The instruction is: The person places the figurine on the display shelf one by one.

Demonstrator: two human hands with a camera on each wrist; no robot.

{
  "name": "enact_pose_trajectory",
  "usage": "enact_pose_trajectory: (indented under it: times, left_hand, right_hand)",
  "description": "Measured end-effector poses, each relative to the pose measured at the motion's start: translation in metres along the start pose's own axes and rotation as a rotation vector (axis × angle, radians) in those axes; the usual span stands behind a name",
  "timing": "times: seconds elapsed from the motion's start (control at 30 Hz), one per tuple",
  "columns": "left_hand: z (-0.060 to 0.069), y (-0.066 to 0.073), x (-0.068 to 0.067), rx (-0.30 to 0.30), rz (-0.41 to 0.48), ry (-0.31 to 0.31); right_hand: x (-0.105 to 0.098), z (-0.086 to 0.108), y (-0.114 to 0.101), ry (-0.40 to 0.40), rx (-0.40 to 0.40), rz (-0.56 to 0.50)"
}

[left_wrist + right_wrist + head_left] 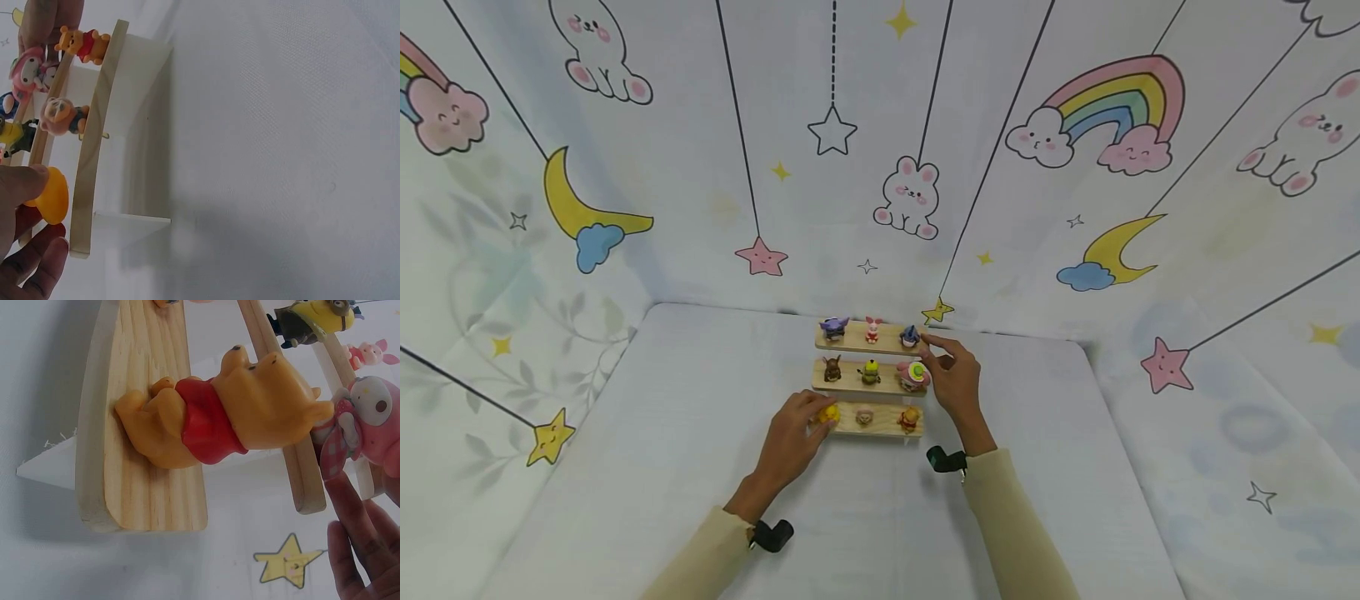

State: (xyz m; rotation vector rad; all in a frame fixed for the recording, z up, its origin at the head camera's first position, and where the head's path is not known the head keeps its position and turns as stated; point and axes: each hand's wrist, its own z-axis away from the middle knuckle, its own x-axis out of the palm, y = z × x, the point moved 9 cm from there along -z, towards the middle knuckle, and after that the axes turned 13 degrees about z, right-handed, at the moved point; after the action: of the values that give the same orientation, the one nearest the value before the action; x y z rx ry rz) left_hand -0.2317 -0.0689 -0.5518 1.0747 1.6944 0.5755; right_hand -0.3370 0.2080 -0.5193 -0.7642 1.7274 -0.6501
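My left hand [793, 437] is at the left end of the lowest wooden shelf [887, 429], pinching a small yellow figurine [55, 197] between thumb and fingers. A monkey-like figurine [65, 117] and a Winnie the Pooh figurine [212, 412] sit farther along that shelf. My right hand [955, 379] is at the right end of the top shelf [891, 340], fingertips close beside a dark blue figurine [910, 336]. The pink-hooded figurine [369, 422] on the middle shelf [880, 379] partly hides those fingertips in the right wrist view, so their grip is unclear.
A brown figurine [832, 368] and a yellow-green Minion figurine [870, 372] share the middle shelf. On the top one stand a purple figurine [833, 328] and a Piglet figurine [872, 330]. White cloth [1045, 500] covers the table; patterned cloth [700, 167] rises behind it.
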Motion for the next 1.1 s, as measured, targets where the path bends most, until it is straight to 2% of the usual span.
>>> enact_pose_trajectory:
  times: [0.37, 0.6, 1.1]
  left_hand:
    - [-0.0002, -0.0027, 0.0045, 0.024, -0.025, 0.009]
    - [-0.0002, -0.0058, 0.0072, 0.006, -0.021, -0.01]
    - [-0.0009, -0.0028, 0.0024, 0.022, -0.013, 0.021]
  right_hand:
    - [0.0004, 0.0006, 0.001, -0.003, 0.006, 0.005]
    - [0.0002, 0.0004, 0.0011, -0.003, 0.0, -0.002]
    - [-0.0006, -0.0013, 0.0012, 0.007, -0.044, -0.012]
